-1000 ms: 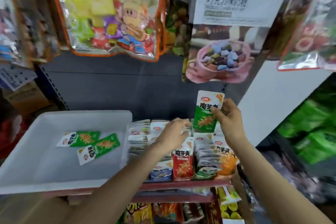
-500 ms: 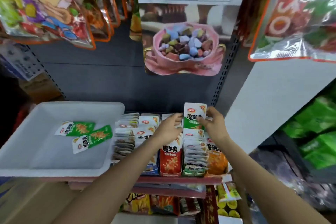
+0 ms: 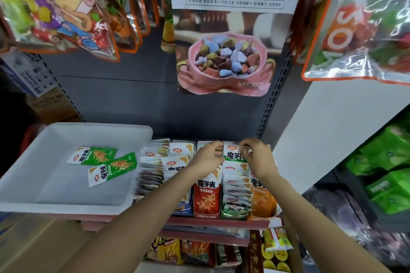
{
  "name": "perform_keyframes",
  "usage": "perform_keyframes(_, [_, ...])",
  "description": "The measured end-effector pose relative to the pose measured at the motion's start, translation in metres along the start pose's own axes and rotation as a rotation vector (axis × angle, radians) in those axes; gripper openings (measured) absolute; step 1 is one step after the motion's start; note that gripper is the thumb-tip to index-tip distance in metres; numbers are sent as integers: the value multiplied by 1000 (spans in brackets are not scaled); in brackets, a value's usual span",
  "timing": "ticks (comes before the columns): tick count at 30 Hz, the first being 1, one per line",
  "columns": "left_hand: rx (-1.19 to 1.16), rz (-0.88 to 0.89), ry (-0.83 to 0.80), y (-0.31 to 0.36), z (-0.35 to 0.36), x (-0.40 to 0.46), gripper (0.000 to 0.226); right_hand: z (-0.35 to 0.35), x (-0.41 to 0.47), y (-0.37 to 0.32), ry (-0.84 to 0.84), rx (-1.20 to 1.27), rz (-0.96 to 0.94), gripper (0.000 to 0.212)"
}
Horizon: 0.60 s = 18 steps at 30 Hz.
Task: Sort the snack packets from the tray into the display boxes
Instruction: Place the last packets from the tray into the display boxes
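Note:
A white tray (image 3: 66,204) sits on the shelf at the left with two green snack packets, one (image 3: 93,155) behind the other (image 3: 113,168). Right of it stand display boxes (image 3: 206,195) with rows of upright packets in blue, red, green and orange. A green-and-white packet (image 3: 233,154) stands at the back of the green row. My right hand (image 3: 258,157) pinches its right top edge. My left hand (image 3: 207,158) touches its left side with curled fingers.
Large candy bags (image 3: 221,51) hang above the shelf, close over the boxes. A grey back panel stands behind. A white side wall (image 3: 321,128) borders the right. More snacks (image 3: 199,250) fill the lower shelf, and green packs (image 3: 386,173) lie at the far right.
My right hand brought the green packet down from above the boxes into the back of the green row. My left hand moved right to its side. The camera view shifted.

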<state>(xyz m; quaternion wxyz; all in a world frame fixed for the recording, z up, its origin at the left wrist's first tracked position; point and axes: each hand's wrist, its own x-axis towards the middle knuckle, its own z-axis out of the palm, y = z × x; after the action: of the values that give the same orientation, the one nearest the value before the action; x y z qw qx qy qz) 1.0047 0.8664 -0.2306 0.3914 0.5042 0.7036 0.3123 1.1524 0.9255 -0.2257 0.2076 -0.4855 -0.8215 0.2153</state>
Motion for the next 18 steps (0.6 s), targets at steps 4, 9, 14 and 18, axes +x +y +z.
perform_keyframes(4, [15, 25, 12, 4, -5, -3, 44, -1, 3, -5, -26, -103, 17, 14])
perform_keyframes(9, [120, 195, 173, 10, -32, -25, 38, 2, 1, -28, -9, -219, -33, 32])
perform_keyframes(14, [166, 282, 378, -19, -83, -54, 28, 30, -2, -92, 40, -161, -223, 30])
perform_keyframes(18, [115, 189, 527, -68, -132, -72, 26, 67, 0, -155, -134, -28, -286, 31])
